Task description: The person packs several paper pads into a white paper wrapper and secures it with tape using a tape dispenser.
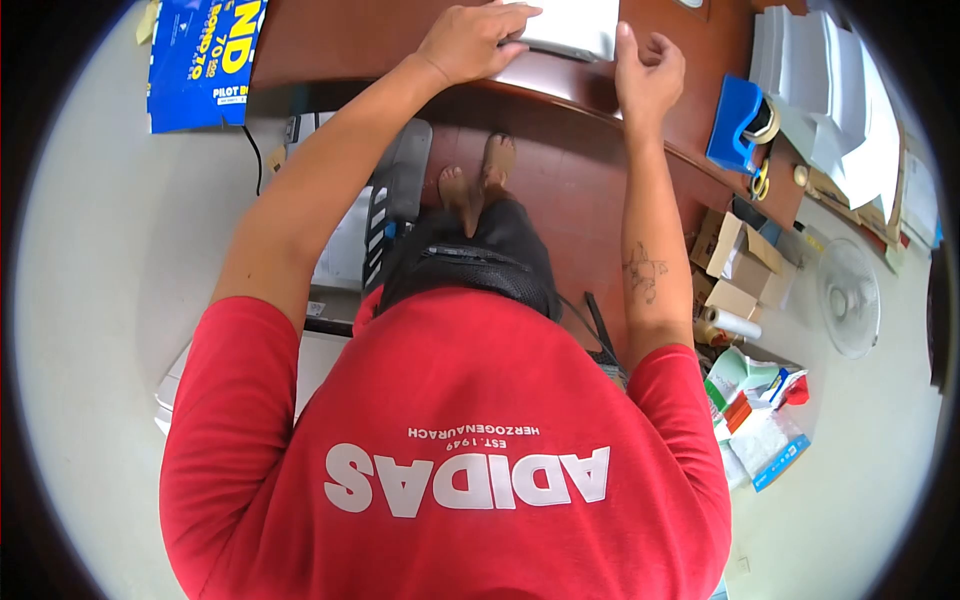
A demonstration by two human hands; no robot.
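Note:
At the top of the view, a white, flat object (570, 28) lies on the reddish-brown desk (560, 82), cut off by the frame's top edge. My left hand (478, 42) rests at its left side, fingers apart, some of them reaching over its edge. Just off its right corner is my right hand (650, 72), raised a little, with fingers loosely curled and apart and nothing between them.
A blue and yellow package (203, 60) hangs over the desk's left end. On the right are a blue tape dispenser (735, 122), yellow-handled scissors (760, 182) and paper stacks (815, 75). Cardboard boxes (735, 250) and a fan (849, 298) stand beyond the desk.

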